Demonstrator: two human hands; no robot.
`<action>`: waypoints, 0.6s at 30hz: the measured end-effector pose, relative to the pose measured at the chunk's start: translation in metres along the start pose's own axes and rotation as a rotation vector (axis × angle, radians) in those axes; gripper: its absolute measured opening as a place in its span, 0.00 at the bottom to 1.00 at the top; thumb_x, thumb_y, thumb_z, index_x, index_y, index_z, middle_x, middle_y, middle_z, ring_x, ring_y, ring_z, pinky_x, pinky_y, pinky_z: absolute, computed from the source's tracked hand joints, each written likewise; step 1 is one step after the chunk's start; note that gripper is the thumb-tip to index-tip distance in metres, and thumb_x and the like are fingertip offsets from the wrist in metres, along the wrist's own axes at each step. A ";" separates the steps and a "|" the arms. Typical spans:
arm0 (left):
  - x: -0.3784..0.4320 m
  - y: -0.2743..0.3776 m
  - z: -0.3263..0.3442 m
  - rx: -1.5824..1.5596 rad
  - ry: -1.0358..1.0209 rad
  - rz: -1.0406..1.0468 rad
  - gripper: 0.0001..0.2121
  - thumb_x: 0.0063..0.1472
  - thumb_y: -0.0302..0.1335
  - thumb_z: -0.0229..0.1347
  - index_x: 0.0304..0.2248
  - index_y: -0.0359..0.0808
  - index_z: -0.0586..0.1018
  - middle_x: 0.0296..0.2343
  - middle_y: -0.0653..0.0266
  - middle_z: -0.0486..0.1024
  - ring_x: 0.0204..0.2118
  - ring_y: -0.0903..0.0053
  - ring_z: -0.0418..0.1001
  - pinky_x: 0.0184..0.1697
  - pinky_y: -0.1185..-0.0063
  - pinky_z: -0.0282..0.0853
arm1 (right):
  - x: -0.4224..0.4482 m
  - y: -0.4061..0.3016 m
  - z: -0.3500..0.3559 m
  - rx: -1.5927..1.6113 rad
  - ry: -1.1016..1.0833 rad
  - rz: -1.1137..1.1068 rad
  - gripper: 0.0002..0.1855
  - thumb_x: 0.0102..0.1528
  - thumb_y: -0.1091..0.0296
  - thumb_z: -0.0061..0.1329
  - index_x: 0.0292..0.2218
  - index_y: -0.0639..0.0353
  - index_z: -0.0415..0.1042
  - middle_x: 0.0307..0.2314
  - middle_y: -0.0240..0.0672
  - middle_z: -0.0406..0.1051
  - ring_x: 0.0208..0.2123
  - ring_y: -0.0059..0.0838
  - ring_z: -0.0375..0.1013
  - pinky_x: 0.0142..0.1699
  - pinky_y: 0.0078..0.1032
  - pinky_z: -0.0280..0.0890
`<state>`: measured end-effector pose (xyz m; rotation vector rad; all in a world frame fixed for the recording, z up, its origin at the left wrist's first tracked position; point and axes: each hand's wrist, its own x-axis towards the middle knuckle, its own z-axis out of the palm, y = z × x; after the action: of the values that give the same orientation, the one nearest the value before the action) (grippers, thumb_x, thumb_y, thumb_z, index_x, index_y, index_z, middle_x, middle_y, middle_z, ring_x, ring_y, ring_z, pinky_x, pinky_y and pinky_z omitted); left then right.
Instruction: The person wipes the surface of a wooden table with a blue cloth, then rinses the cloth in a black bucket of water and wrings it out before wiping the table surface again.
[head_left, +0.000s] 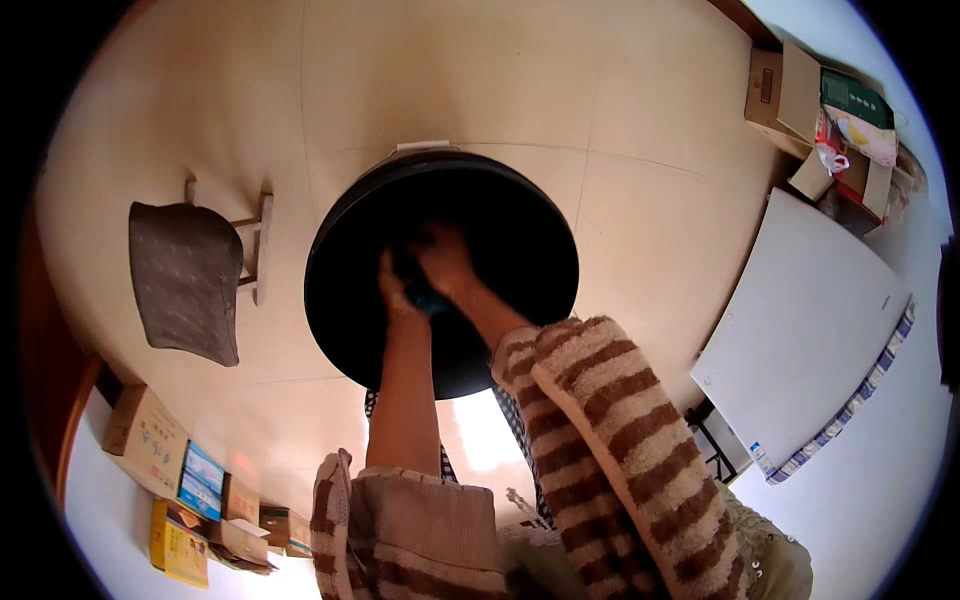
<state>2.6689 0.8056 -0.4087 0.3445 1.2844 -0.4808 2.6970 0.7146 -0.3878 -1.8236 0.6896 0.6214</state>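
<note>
A large round black bucket (495, 195) with a white handle grip (422, 145) at its far rim stands on the floor before me. Both my forearms reach down into it from striped fleecy sleeves. Inside, my left hand (394, 281) is close to a dark bluish-green item (427, 300), perhaps cloth. Beside it, my right hand (446, 259) is blurred, with its fingers lost in the dark. What either hand grips cannot be made out, and the rest of the bucket's inside is too dark to see.
A stool with a grey-brown cover (184, 281) stands at the left. Cardboard boxes (150, 435) are at the lower left. At the right is a white appliance (802, 322), with open cartons (780, 97) beyond it. Pale tiles (450, 75) cover the floor.
</note>
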 end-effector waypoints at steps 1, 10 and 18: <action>-0.004 0.012 -0.003 0.025 -0.108 0.010 0.21 0.58 0.46 0.50 0.43 0.38 0.71 0.39 0.60 0.73 0.40 0.67 0.71 0.43 0.70 0.69 | -0.021 -0.009 0.004 0.009 0.000 -0.116 0.11 0.48 0.65 0.51 0.32 0.62 0.71 0.25 0.50 0.71 0.28 0.48 0.71 0.36 0.35 0.67; -0.043 -0.010 0.021 0.179 -0.055 0.047 0.20 0.63 0.44 0.41 0.45 0.38 0.69 0.46 0.58 0.69 0.47 0.66 0.67 0.50 0.71 0.63 | -0.024 -0.041 -0.014 0.207 0.354 0.230 0.12 0.51 0.64 0.49 0.35 0.61 0.72 0.27 0.46 0.73 0.30 0.46 0.73 0.36 0.34 0.67; -0.098 0.026 0.031 0.342 -0.236 -0.027 0.25 0.63 0.46 0.34 0.56 0.45 0.58 0.56 0.61 0.56 0.58 0.64 0.54 0.61 0.64 0.48 | -0.093 -0.069 -0.013 -0.057 0.251 -0.367 0.15 0.51 0.62 0.48 0.40 0.55 0.72 0.45 0.42 0.67 0.50 0.42 0.63 0.54 0.37 0.58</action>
<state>2.6883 0.8267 -0.3066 0.5396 0.9777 -0.7444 2.6822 0.7380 -0.2746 -2.0367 0.4824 0.1732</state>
